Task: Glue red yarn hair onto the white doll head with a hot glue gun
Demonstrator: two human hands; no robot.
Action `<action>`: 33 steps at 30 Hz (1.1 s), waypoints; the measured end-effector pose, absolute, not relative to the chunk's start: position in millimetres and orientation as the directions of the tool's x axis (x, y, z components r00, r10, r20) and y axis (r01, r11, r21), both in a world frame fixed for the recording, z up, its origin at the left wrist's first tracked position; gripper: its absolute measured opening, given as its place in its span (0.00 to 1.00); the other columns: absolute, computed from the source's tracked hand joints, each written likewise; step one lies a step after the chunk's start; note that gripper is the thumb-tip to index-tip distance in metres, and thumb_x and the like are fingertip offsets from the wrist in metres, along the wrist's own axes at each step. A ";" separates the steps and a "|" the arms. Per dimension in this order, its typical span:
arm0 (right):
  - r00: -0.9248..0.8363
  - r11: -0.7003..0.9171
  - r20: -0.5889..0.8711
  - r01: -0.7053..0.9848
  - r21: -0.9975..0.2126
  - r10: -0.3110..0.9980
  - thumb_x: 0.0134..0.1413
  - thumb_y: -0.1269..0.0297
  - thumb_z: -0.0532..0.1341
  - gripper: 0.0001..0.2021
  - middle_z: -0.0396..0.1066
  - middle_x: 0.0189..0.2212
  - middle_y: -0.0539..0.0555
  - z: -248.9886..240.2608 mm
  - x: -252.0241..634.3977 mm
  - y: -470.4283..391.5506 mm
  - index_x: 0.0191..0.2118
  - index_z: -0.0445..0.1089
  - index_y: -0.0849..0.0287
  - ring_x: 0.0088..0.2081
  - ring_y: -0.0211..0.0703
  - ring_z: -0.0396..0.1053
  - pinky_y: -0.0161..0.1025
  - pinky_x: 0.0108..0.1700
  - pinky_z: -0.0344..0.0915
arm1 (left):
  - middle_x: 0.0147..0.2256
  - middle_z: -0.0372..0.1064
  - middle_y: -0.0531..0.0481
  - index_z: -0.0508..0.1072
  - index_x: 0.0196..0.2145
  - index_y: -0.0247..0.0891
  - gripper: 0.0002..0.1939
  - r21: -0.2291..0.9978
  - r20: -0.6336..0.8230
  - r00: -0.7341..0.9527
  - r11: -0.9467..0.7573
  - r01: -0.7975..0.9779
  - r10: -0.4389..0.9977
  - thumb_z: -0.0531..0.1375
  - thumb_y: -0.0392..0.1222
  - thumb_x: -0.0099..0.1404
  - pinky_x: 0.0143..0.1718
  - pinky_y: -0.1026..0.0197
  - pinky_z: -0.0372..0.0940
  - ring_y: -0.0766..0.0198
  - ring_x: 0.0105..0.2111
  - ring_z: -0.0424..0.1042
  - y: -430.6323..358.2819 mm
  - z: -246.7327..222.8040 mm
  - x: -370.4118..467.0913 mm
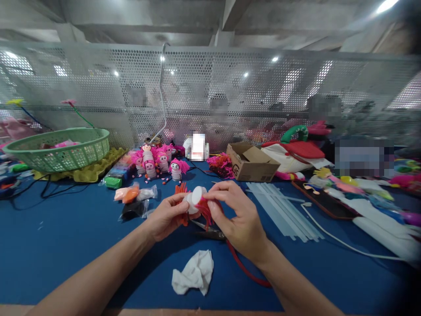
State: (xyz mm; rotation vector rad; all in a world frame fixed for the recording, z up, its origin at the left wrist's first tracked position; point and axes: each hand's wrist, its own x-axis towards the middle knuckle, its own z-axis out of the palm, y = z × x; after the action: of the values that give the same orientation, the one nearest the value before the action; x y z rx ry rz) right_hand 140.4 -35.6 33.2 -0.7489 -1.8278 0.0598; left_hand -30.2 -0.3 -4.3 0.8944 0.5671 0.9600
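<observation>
My left hand point(171, 216) is closed around a small doll with a white bottle-like body point(193, 202) and orange and pink yarn hair point(208, 214). The doll is tilted, its round white end facing up towards me. My right hand point(237, 216) pinches at the pink yarn on its right side with thumb and fingertips. Beneath the hands lie scissors point(212, 235) with dark blades and a red handle, partly hidden by my right hand. Nearer to me rests a crumpled white tissue point(194, 273) on the blue table point(131, 281).
Finished-looking pink-haired dolls point(154, 160) stand behind, beside bags of coloured clay point(131, 194). A green basket point(62, 151) is at the left. Behind my right hand are a cardboard box point(251, 162) and glue sticks point(284, 213); a white cable point(345, 248) curves at the right.
</observation>
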 end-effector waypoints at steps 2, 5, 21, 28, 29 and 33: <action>-0.192 0.799 0.831 0.451 -0.397 0.522 0.50 0.76 0.55 0.08 0.65 0.32 0.54 33.8 140.6 -36.0 0.35 0.68 0.59 0.36 0.40 0.64 0.41 0.40 0.64 | 0.29 0.73 0.46 0.72 0.38 0.33 0.21 0.847 -0.030 0.479 0.277 -0.454 0.877 0.67 0.41 0.44 0.18 0.72 0.61 0.61 0.28 0.73 -0.5 -4.2 -30.3; -0.180 0.797 0.829 0.440 -0.414 0.530 0.50 0.75 0.55 0.08 0.65 0.33 0.54 34.1 140.8 -36.6 0.36 0.67 0.59 0.37 0.40 0.64 0.41 0.41 0.63 | 0.29 0.73 0.45 0.72 0.39 0.33 0.21 0.845 -0.023 0.485 0.277 -0.458 0.874 0.67 0.41 0.45 0.18 0.72 0.61 0.61 0.28 0.73 -0.8 -4.0 -30.3; -0.144 0.792 0.833 0.430 -0.433 0.534 0.50 0.74 0.55 0.08 0.67 0.32 0.53 34.1 141.0 -37.1 0.36 0.66 0.57 0.36 0.40 0.65 0.41 0.40 0.63 | 0.30 0.72 0.44 0.72 0.40 0.33 0.21 0.844 -0.008 0.489 0.268 -0.464 0.872 0.66 0.41 0.46 0.18 0.71 0.60 0.61 0.29 0.73 -0.5 -5.3 -30.8; -0.168 0.793 0.835 0.454 -0.406 0.524 0.50 0.75 0.55 0.07 0.67 0.30 0.53 35.0 139.1 -35.3 0.33 0.67 0.58 0.36 0.40 0.65 0.40 0.40 0.63 | 0.29 0.72 0.45 0.72 0.38 0.33 0.21 0.845 -0.030 0.475 0.276 -0.459 0.879 0.67 0.41 0.44 0.18 0.71 0.60 0.60 0.28 0.73 -0.7 -4.6 -30.5; -0.169 0.793 0.837 0.458 -0.401 0.521 0.50 0.75 0.55 0.07 0.67 0.30 0.53 35.2 139.0 -35.1 0.33 0.67 0.58 0.35 0.40 0.65 0.41 0.39 0.63 | 0.29 0.72 0.45 0.72 0.38 0.33 0.21 0.844 -0.029 0.476 0.277 -0.460 0.879 0.67 0.41 0.44 0.18 0.71 0.60 0.60 0.28 0.73 -0.7 -4.7 -30.5; -0.172 0.794 0.839 0.464 -0.394 0.517 0.50 0.75 0.55 0.07 0.66 0.30 0.53 35.2 139.3 -35.4 0.32 0.67 0.58 0.35 0.40 0.65 0.40 0.39 0.64 | 0.30 0.73 0.45 0.72 0.39 0.34 0.21 0.843 -0.026 0.486 0.280 -0.459 0.873 0.66 0.41 0.46 0.18 0.72 0.60 0.60 0.28 0.73 -0.4 -5.1 -30.3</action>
State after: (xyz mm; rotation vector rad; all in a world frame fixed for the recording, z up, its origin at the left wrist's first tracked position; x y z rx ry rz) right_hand 139.3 -35.4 35.2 -0.7559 -1.8050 0.0556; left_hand -30.3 -0.4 -5.1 0.8903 0.5518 0.9561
